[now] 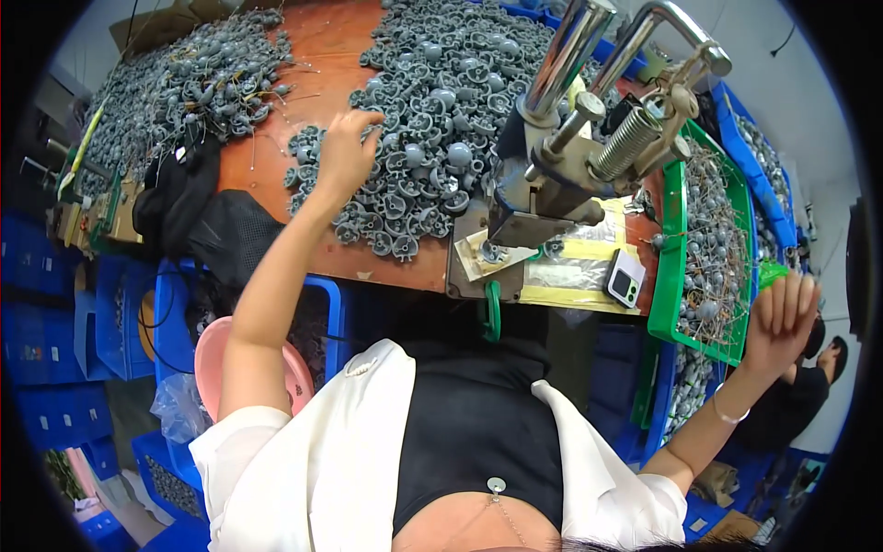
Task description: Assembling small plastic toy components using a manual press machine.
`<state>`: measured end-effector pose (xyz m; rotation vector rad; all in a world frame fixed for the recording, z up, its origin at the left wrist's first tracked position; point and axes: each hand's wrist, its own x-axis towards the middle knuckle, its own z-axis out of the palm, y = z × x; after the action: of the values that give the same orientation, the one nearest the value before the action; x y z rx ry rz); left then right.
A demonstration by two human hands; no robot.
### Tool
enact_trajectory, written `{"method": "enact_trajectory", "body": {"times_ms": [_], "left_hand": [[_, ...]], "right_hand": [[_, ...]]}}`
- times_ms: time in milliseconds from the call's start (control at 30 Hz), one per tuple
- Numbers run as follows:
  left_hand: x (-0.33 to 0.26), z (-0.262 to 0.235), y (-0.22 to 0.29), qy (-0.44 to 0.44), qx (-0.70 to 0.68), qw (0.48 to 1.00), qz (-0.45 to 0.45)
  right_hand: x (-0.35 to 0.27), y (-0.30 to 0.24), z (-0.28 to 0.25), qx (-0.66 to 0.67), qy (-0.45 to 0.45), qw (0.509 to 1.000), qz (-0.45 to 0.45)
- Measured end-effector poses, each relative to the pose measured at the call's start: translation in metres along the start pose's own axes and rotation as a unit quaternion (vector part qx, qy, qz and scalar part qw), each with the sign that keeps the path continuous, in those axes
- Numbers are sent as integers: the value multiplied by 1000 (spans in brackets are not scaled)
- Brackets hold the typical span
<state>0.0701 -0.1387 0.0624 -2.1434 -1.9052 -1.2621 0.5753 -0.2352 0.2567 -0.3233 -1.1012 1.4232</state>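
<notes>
My left hand (348, 158) reaches over the left edge of a big pile of grey cup-shaped plastic parts (432, 120). Its thumb and forefinger are apart, with nothing visible between them. My right hand (784, 322) is raised at the right, beside a green tray (674, 253) full of grey balls and thin wires. Its fingers are bent and close together; whatever they may hold is hidden. A bit of bright green material (771, 273) shows next to those fingers. Between my hands stands a metal hand press (570, 156), with a small pale plate (492, 256) under its ram.
A second heap of grey parts with wires (202, 83) lies at the far left of the orange table (322, 55). A small white device (625, 278) rests on yellow tape by the press. Blue bins, a pink basin (212, 359) and another person (800, 396) are around.
</notes>
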Motion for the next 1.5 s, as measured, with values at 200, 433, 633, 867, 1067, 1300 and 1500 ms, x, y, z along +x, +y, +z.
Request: {"method": "enact_trajectory", "body": {"times_ms": [200,433,633,867,1067,1300,1500], "left_hand": [[46,35,-30,-105,83,991,-16],[85,56,-58,-115,-93,987,-57],[95,84,-44,-110,129,982,-85],[61,42,-27,33,-32,999,-9],[-63,-22,52,-107,-482,832,-254],[-122,-10,112,-156,-657,626,-390],[-126,-1,119,-160,-635,667,-355]], "right_hand": [[-49,29,31,-47,25,999,-10],[-63,87,40,-32,-50,995,77],[-81,139,53,80,38,982,169],[-77,171,50,-167,-83,948,259],[-67,218,66,-204,-51,929,306],[-59,263,82,-453,-14,891,27],[-61,258,87,-529,-24,848,-29]]}}
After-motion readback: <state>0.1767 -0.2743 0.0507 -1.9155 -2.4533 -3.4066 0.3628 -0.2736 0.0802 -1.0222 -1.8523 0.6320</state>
